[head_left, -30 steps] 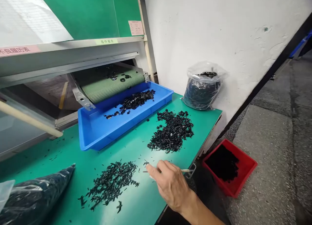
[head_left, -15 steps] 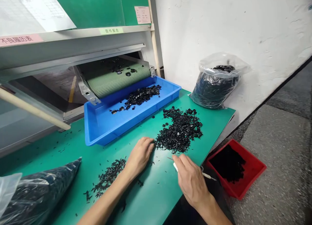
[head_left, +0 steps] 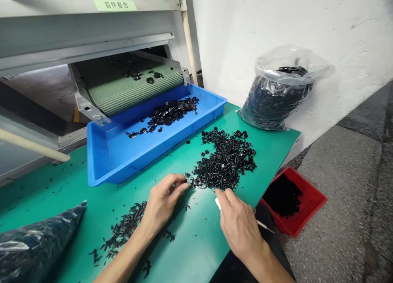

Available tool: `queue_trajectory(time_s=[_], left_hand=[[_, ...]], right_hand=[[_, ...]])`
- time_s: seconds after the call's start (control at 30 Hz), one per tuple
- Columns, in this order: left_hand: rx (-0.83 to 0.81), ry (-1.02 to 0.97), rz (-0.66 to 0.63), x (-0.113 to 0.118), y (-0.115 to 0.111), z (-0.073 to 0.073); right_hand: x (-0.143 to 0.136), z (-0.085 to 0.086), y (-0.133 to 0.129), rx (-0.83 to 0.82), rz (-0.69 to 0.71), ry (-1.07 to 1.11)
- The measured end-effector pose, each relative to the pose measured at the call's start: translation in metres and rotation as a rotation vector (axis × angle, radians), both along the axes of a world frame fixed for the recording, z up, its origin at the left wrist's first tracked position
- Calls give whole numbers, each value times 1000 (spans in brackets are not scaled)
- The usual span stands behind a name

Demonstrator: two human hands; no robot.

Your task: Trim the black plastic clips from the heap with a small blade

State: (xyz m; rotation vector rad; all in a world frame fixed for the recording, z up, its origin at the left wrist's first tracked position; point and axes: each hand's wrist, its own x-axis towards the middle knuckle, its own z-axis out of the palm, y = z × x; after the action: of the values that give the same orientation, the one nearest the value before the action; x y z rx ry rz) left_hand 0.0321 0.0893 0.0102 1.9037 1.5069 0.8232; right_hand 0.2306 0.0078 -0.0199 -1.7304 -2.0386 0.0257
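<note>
My left hand (head_left: 166,199) is closed in a pinch at the near left edge of a heap of small black plastic parts (head_left: 225,160). A dark piece (head_left: 184,180) shows at its fingertips, too small to make out fully. Wrapped in my right hand (head_left: 241,223) is a slim white-handled tool (head_left: 265,227); its thin metal tip points at the heap's near edge, and most of the handle is hidden by the fingers. Left of my left forearm lies a looser pile of thin black scraps (head_left: 127,223), with a few branched pieces (head_left: 147,269) beside the arm.
A blue tray (head_left: 123,158) with shiny black parts sits under the end of a green conveyor (head_left: 135,90). Filled plastic bags stand at the back right (head_left: 273,99) and lie at the left (head_left: 39,242). A red bin (head_left: 310,209) with black pieces is below the table's right edge.
My view has shifted. My left hand has drawn slightly back from the heap, its fingers now pinched. My right hand keeps the tool, its tip closer to the heap.
</note>
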Motion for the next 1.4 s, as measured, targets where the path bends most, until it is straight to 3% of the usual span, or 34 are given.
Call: queue_trajectory(time_s=[0.13, 0.2, 0.27, 0.47, 0.63, 0.8, 1.13, 1.4], left_hand=[[-421, -596, 212, 7, -21, 7], [-635, -797, 227, 13, -35, 5], [-747, -889, 194, 19, -47, 1], [-711, -915, 110, 26, -56, -8], [-741, -956, 118, 24, -57, -10], [-709, -928, 95, 25, -58, -10], [-711, -983, 137, 24, -58, -9], [-630, -912, 173, 22, -59, -12]], right_hand=[[-1, 4, 5, -55, 4, -31], [2, 6, 5, -84, 38, -8], [6, 8, 5, -99, 80, 61], [8, 18, -3, -64, 165, 249], [-4, 25, -11, -20, 179, 190], [-10, 22, -14, 5, 157, 112], [-8, 26, -17, -21, 139, 138], [-13, 25, -20, 4, 134, 111]])
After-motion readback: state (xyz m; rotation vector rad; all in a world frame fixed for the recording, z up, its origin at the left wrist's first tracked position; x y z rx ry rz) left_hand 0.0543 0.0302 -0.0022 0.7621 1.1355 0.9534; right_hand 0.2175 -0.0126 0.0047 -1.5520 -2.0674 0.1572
